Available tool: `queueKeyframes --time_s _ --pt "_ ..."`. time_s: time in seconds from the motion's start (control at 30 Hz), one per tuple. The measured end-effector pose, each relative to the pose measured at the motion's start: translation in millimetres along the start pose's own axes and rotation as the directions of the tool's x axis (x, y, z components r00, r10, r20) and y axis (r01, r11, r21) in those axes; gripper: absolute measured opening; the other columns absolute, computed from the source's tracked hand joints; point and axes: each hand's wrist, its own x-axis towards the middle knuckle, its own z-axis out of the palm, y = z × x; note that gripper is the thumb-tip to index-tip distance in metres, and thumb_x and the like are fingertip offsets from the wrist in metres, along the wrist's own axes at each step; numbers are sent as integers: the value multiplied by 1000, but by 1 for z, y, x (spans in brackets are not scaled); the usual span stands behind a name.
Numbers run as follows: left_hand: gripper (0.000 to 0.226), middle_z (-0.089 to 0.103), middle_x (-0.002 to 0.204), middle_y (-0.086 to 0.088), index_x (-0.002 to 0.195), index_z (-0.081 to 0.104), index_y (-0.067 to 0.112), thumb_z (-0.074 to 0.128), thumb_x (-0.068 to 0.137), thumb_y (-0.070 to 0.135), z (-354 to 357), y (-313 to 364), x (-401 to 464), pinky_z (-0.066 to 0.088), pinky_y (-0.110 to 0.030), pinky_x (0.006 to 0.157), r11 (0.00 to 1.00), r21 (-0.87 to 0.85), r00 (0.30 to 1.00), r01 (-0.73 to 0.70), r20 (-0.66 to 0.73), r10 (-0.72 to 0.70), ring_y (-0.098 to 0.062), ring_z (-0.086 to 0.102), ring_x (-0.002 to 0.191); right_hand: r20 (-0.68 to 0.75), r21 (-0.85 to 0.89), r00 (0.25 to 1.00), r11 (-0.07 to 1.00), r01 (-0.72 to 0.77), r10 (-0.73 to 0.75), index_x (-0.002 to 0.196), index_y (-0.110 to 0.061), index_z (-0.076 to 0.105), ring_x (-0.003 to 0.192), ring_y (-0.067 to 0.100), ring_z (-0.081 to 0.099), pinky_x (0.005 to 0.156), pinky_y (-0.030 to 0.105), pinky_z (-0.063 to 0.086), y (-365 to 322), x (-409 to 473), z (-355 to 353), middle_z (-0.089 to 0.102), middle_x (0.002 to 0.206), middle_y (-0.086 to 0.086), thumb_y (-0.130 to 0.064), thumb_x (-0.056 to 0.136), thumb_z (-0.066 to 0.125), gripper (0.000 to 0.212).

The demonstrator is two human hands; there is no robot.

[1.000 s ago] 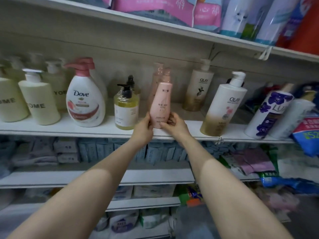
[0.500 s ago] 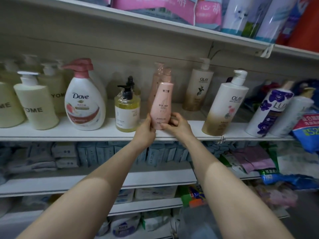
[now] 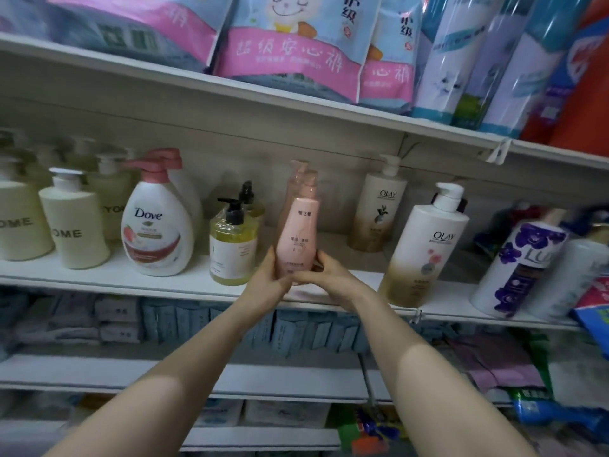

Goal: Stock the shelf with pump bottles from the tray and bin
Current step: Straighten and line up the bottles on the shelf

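Note:
A pink bottle [image 3: 298, 232] stands upright at the front edge of the white middle shelf [image 3: 99, 280]. My left hand [image 3: 268, 282] grips its lower left side and my right hand [image 3: 324, 275] wraps its base from the right. Two more pink pump bottles [image 3: 298, 181] stand right behind it. To its left is a yellow pump bottle with a black pump [image 3: 232, 245]; to its right is a white and gold Olay pump bottle [image 3: 425, 249]. No tray or bin is in view.
A Dove bottle [image 3: 156, 225] and cream bottles [image 3: 74, 222] fill the shelf's left part. A second Olay bottle [image 3: 379, 209] stands at the back, and a tilted Lux bottle [image 3: 517, 268] lies at the right. Soft packs [image 3: 290, 44] load the shelf above; tissue packs [image 3: 118, 318] sit below.
Both hands stay on the pink bottle, which has barely shifted on the shelf edge. The camera has tilted up, so the shelf above shows more.

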Motion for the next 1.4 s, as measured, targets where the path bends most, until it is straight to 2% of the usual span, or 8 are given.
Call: queueKeyframes --time_s 0.2,0.37,0.5,0.67,0.83,0.97,1.1,1.4 --pt "55 20 154 14 155 11 19 32 104 24 3 18 -2 17 -18 107 999 -35 989 -34 -146 29 2 19 135 -105 380 994 925 30 11 116 -13 61 119 27 61 110 47 44 -10 6 -17 67 121 9 -20 97 54 21" --pt "63 27 157 4 151 28 18 23 100 54 -4 56 23 15 -32 119 996 -42 956 -76 -286 61 -12 24 145 -296 233 955 971 60 12 139 -15 53 112 23 63 101 40 51 -44 24 -26 62 133 10 -31 104 47 39" --pt "53 62 113 -4 114 60 23 19 101 54 -6 89 47 38 -30 96 979 -205 958 -20 -283 -40 -16 58 102 -259 180 962 983 -37 84 128 -15 58 90 22 65 71 31 54 -72 31 -27 65 118 9 -35 105 40 35" --pt "77 67 104 -20 129 56 5 20 96 65 -10 90 79 51 -41 92 925 -340 952 169 -187 -242 -29 64 97 -204 165 970 981 -101 134 116 -14 67 97 30 68 89 45 57 -71 38 -26 71 112 12 -47 100 44 43" --pt "76 71 102 -14 103 68 10 18 95 67 -15 74 97 51 -37 91 933 -292 951 212 -159 -266 -28 65 98 -152 143 984 988 -65 87 122 -20 64 87 20 65 63 27 54 -64 41 -29 67 103 -5 -41 104 38 38" --pt "75 62 55 2 95 68 11 21 94 68 -18 69 102 49 -30 73 910 -353 949 217 -143 -282 -19 60 67 -167 77 984 996 -47 59 122 -22 64 95 28 67 82 37 55 -64 49 -26 69 117 3 -45 105 31 43" --pt "71 72 88 -11 96 70 13 22 96 65 -17 67 108 53 -36 89 912 -360 954 196 -146 -262 -25 68 90 -153 66 987 997 -33 43 123 -22 63 89 21 67 71 30 56 -65 55 -27 68 116 4 -44 105 30 43" --pt "65 71 98 -5 89 67 23 23 92 71 -21 66 106 47 -41 100 947 -263 962 187 -149 -231 -23 64 100 -196 62 979 997 -49 60 109 -25 65 82 18 66 67 27 53 -71 51 -27 70 98 1 -44 104 34 37"
